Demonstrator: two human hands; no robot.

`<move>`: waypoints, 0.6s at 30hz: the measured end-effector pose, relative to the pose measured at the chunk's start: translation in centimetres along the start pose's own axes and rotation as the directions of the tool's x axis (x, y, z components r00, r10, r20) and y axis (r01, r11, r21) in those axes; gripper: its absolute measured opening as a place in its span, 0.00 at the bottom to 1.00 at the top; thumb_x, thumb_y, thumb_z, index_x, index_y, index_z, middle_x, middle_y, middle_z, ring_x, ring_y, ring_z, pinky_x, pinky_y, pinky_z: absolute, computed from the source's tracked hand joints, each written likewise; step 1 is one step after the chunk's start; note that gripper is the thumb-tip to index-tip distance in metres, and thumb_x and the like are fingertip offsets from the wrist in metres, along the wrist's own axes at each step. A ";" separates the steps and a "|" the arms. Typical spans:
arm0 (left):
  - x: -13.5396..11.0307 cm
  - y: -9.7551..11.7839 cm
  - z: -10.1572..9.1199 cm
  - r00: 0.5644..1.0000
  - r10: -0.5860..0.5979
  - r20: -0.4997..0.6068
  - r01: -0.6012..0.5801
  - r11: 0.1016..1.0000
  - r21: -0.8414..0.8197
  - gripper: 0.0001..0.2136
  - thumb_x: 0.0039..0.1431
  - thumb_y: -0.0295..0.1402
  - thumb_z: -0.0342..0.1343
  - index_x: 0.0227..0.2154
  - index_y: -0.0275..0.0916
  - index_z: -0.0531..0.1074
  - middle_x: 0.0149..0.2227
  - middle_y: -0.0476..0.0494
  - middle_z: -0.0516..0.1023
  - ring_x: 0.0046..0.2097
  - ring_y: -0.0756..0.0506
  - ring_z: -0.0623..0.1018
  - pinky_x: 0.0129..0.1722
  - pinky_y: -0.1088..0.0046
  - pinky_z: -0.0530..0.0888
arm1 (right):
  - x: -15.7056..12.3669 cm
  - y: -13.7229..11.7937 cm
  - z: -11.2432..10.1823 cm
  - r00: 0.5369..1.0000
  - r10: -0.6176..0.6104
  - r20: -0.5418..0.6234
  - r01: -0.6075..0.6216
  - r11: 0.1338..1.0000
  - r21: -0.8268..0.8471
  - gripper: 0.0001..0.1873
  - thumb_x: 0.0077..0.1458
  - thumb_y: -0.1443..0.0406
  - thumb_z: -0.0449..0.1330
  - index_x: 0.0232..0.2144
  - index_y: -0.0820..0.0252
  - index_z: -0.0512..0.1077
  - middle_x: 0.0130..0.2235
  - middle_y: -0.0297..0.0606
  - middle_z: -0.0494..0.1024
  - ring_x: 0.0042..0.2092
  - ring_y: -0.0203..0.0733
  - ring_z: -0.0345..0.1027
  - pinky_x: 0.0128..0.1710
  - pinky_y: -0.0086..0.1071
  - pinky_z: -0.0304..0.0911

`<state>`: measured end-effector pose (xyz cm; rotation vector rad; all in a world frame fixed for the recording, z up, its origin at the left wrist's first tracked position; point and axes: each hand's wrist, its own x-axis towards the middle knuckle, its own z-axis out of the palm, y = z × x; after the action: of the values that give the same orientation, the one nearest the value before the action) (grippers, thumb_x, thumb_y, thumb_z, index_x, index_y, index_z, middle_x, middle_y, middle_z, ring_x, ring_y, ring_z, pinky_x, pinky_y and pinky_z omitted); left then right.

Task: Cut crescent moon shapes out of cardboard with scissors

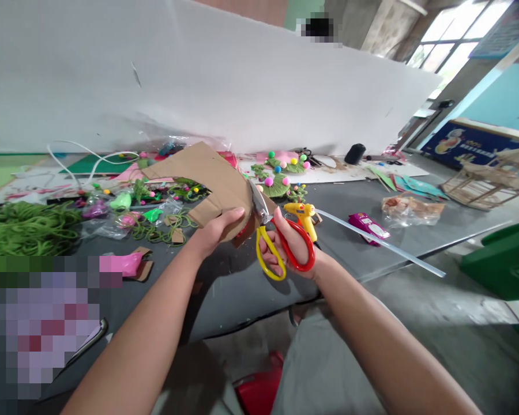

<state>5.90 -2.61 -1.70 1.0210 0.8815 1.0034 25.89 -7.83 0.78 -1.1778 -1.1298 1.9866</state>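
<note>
My left hand [218, 230] grips a curved piece of brown cardboard [225, 178] by its lower edge, thumb on top. The cardboard is held up above the dark table, its long arm reaching to the upper left. My right hand [292, 242] is closed round the handles of a pair of scissors [266, 253], one loop yellow and one red. The scissor blades point up and left along the cardboard's right edge; whether they are biting into it I cannot tell. Just beyond my right hand lies a yellow glue gun [303, 218] with a long clear glue stick [380, 242].
Green yarn [30, 227] lies heaped at the left, near a pink bag [127, 264]. Crocheted leaves with coloured pompoms [277, 184] sit at the back against a white board [199, 75]. A purple packet [369, 227] lies right, and a green bin [501, 259] stands past the table edge [415, 258].
</note>
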 end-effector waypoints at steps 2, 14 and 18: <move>-0.1 0.0 0.0 1.000 -0.008 -0.016 0.009 1.000 0.027 0.20 0.53 0.48 0.69 0.40 0.37 0.83 0.37 0.40 0.87 0.46 0.34 0.85 0.45 0.61 0.79 | 0.2 0.1 0.1 0.999 -0.025 -0.039 0.024 1.000 -0.004 0.44 0.59 0.25 0.43 0.24 0.57 0.68 0.17 0.30 0.64 0.16 0.33 0.58 0.17 0.26 0.56; 0.2 -0.4 -0.7 0.992 -0.030 0.120 0.034 0.999 -0.033 0.14 0.59 0.46 0.68 0.32 0.39 0.82 0.32 0.47 0.84 0.40 0.43 0.82 0.42 0.71 0.75 | 1.2 1.1 0.9 0.917 -0.156 -0.368 0.015 0.934 -0.358 0.40 0.57 0.27 0.53 0.21 0.57 0.63 0.16 0.31 0.64 0.15 0.35 0.60 0.14 0.28 0.61; 0.2 -0.2 -0.6 0.991 -0.049 0.127 0.062 0.993 -0.098 0.15 0.52 0.47 0.72 0.32 0.38 0.83 0.32 0.47 0.84 0.36 0.44 0.81 0.38 0.71 0.75 | 1.4 1.6 0.5 0.884 -0.263 -0.386 0.039 0.865 -0.500 0.41 0.55 0.27 0.55 0.17 0.55 0.57 0.14 0.32 0.63 0.14 0.38 0.62 0.12 0.30 0.60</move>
<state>5.48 -2.32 -2.05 0.9568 0.7450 0.9189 24.70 -7.69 -1.10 -1.6270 -1.4537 1.2402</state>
